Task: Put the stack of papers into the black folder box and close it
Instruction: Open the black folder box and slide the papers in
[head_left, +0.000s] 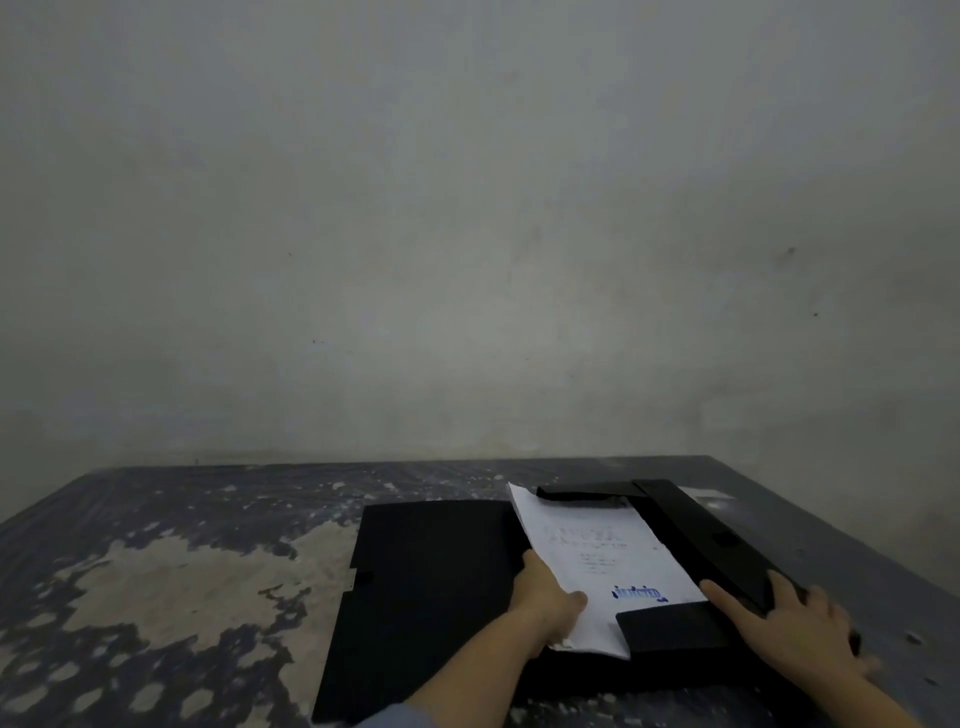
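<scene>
One black folder box (431, 587) lying open, one paper stack (592, 551) inside, my left hand (545, 597) gripping its left edge, my right hand (800, 629) apparently flat, fingers spread, on the box's right flap (691, 525).

The folder box (426, 587) is plain matte black, flaps included. The stack of papers (597, 561) in it is white with faint grey print and a blue stamp at its 5 o'clock corner. The desk (156, 561) is dark blue-grey, mottled with worn beige patches, largest at 9 o'clock of the box. The wall (467, 208) is pale grey-green.
</scene>
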